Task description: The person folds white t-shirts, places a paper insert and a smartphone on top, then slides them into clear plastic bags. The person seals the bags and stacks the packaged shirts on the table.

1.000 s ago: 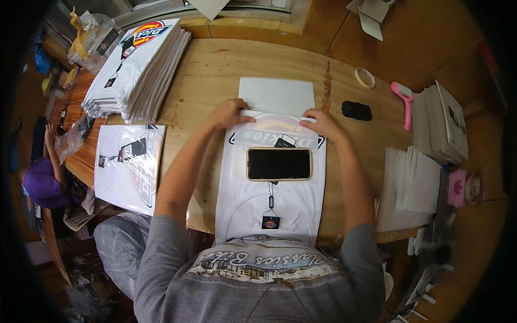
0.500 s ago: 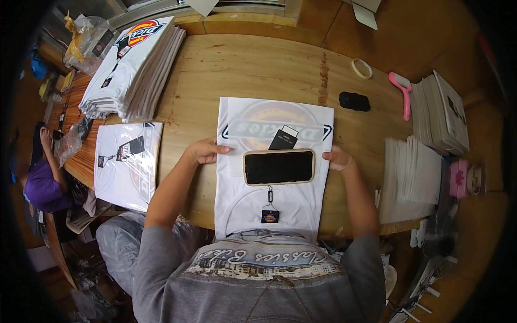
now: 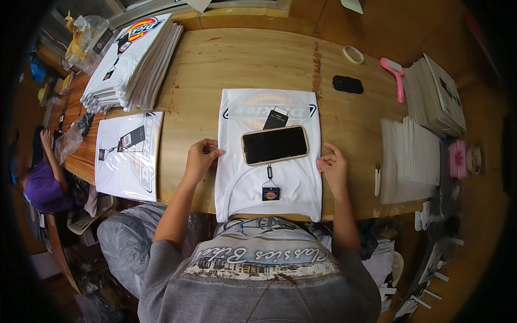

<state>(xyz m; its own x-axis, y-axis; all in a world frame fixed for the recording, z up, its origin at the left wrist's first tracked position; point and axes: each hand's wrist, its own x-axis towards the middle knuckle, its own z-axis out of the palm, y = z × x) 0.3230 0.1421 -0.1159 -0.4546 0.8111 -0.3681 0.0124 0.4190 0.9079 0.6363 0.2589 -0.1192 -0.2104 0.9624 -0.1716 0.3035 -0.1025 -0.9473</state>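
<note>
A folded white T-shirt (image 3: 242, 185) lies on the table in front of me, with a pale see-through sheet over its coloured chest print. A black phone in a light case (image 3: 274, 145) rests on it, slightly tilted. Above the phone a black hang tag (image 3: 276, 118) sticks out; below it a small square black tag (image 3: 271, 193) hangs on a cord. My left hand (image 3: 203, 157) pinches the shirt's left edge between thumb and fingers. At the right edge, my right hand (image 3: 333, 164) has its fingers apart, the tips touching or very close to the cloth.
Folded white shirts (image 3: 134, 64) are stacked at the far left, a bagged shirt (image 3: 126, 156) nearer. To the right lie a tape roll (image 3: 353, 54), a black object (image 3: 347, 84), a pink-handled lint roller (image 3: 399, 81) and clear bags (image 3: 412, 161). Another person (image 3: 51, 180) sits left.
The phone has turned slightly. My right hand's fingers have spread at the shirt's edge, and my left hand has curled more at its side. The whole view has shifted a little.
</note>
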